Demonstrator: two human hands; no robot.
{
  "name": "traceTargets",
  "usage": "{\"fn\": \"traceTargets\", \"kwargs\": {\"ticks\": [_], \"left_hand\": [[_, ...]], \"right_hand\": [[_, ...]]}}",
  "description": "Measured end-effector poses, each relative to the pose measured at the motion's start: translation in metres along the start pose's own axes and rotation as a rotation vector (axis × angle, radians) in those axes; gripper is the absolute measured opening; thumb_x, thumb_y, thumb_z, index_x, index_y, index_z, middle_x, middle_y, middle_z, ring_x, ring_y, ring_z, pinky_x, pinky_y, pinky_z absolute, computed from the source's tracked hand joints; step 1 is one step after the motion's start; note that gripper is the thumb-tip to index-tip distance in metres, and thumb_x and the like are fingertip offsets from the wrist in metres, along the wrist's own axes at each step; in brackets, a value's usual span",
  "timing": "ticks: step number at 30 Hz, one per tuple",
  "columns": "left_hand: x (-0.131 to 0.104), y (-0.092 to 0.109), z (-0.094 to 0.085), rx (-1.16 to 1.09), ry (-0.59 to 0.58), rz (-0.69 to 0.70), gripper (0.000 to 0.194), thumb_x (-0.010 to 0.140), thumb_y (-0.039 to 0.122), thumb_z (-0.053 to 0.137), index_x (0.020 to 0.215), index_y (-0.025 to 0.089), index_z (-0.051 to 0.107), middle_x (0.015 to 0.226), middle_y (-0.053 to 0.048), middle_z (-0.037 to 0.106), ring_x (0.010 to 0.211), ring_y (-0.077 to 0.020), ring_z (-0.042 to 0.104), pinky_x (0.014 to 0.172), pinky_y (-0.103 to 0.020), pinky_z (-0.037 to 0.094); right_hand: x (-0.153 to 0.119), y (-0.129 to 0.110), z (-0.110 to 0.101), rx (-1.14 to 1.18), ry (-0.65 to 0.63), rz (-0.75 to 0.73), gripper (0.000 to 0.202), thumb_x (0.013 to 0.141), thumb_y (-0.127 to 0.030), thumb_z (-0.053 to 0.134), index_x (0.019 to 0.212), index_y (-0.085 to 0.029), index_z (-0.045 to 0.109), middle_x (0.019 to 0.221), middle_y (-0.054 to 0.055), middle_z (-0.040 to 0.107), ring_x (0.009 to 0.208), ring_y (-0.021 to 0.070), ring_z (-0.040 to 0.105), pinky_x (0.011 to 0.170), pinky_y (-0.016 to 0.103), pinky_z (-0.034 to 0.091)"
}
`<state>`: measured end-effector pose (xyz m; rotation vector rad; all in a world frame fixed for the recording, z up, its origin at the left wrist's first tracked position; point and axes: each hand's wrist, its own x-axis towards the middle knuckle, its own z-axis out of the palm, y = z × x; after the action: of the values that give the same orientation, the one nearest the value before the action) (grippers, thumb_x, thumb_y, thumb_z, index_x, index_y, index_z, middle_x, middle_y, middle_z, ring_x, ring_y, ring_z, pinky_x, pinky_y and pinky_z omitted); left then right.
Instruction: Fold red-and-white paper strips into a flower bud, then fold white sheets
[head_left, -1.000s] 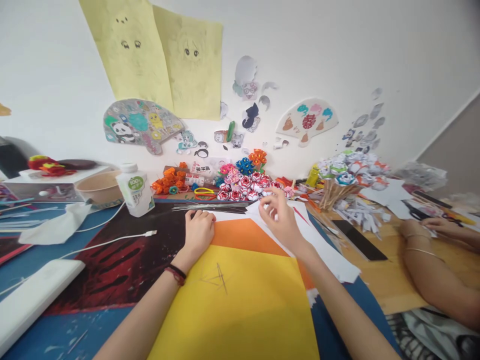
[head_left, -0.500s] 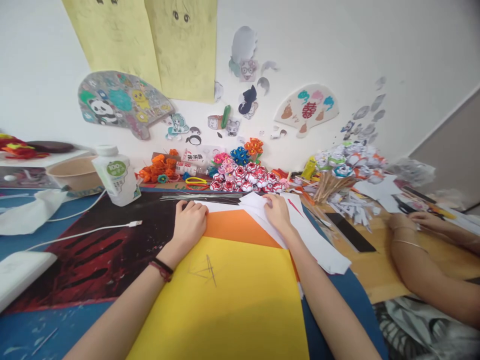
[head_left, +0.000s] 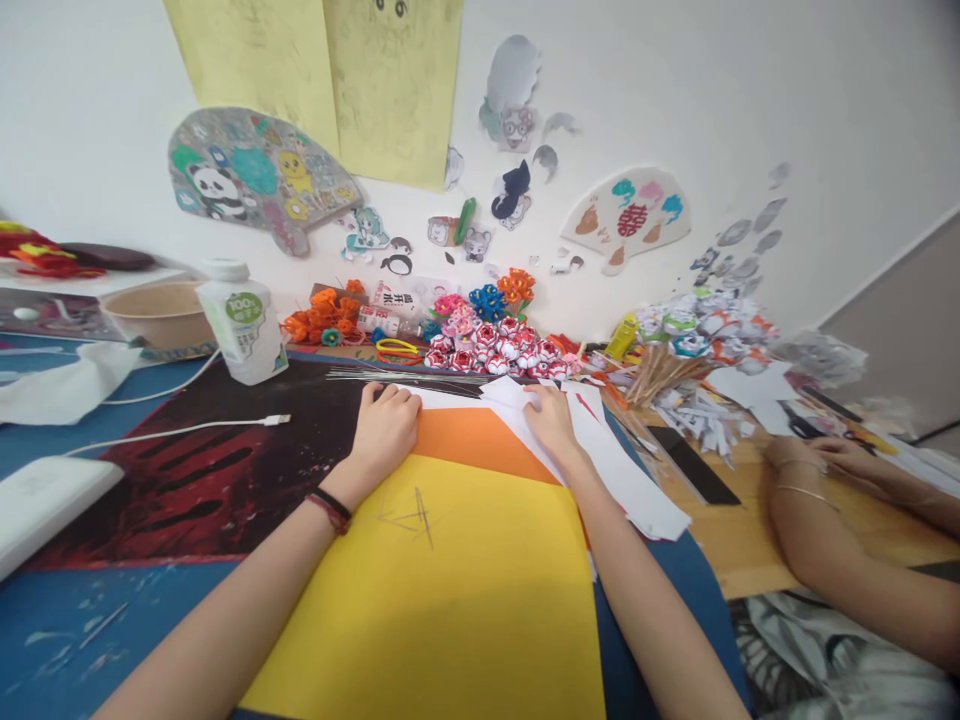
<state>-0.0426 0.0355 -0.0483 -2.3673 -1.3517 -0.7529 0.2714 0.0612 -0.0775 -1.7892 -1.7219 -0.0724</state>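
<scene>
R hand (head_left: 551, 420) has dropped to white paper (head_left: 501, 393). L hand (head_left: 388, 425)'s by orange sheet (head_left: 480, 440); both grips part-curled, can't tell if pinching. Yellow sheet (head_left: 465, 600)'s btwn forearms: few lines done, rest unmarked.

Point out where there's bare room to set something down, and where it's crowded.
The blue tabletop has room between the red-and-black sheet and the left forearm, apart from paint marks and a thin stick. A small wooden patch lies between the black strip and a co-worker's arm. Crowded: along the wall, with flowers.
</scene>
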Motion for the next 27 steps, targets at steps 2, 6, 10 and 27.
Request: {"fn": "traceTargets", "kwargs": {"ticks": [2, 6, 10, 27], "left_hand": [[0.0, 0.0, 0.0, 0.002, -0.005, 0.001, 0.025, 0.09, 0.009, 0.045, 0.081, 0.015, 0.068, 0.083, -0.013, 0.071, 0.089, -0.0291, 0.062, 0.096, -0.051, 0.032], [-0.001, 0.003, 0.001, 0.001, -0.009, 0.002, 0.024, 0.088, 0.007, 0.046, 0.081, 0.015, 0.068, 0.084, -0.014, 0.071, 0.089, -0.0295, 0.062, 0.095, -0.051, 0.033], [0.001, 0.001, -0.004, -0.009, 0.006, -0.005, 0.023, 0.088, 0.008, 0.048, 0.084, 0.016, 0.069, 0.087, -0.011, 0.072, 0.091, -0.0277, 0.063, 0.097, -0.051, 0.034], [0.001, -0.063, -0.064, -0.632, -0.662, -0.013, 0.027, 0.077, 0.041, 0.069, 0.096, 0.022, 0.072, 0.101, -0.003, 0.073, 0.081, -0.0167, 0.062, 0.072, -0.024, 0.045]], "right_hand": [[-0.001, 0.001, 0.001, 0.006, 0.005, -0.002, 0.038, 0.083, -0.012, 0.053, 0.117, -0.017, 0.07, 0.117, 0.013, 0.066, 0.116, 0.0284, 0.055, 0.105, 0.041, 0.04], [-0.001, 0.002, 0.002, 0.04, 0.028, -0.014, 0.038, 0.081, -0.012, 0.053, 0.115, -0.017, 0.071, 0.115, 0.012, 0.066, 0.114, 0.0288, 0.056, 0.105, 0.043, 0.04], [-0.001, -0.002, -0.001, 0.12, 0.096, -0.046, 0.035, 0.077, -0.012, 0.055, 0.106, -0.017, 0.074, 0.109, 0.013, 0.069, 0.108, 0.0295, 0.059, 0.103, 0.045, 0.041], [0.01, 0.03, -0.105, 0.603, 1.294, 0.367, 0.019, 0.063, -0.009, 0.036, 0.066, -0.027, 0.043, 0.062, -0.001, 0.042, 0.056, 0.0201, 0.051, 0.066, 0.038, 0.051]]}}
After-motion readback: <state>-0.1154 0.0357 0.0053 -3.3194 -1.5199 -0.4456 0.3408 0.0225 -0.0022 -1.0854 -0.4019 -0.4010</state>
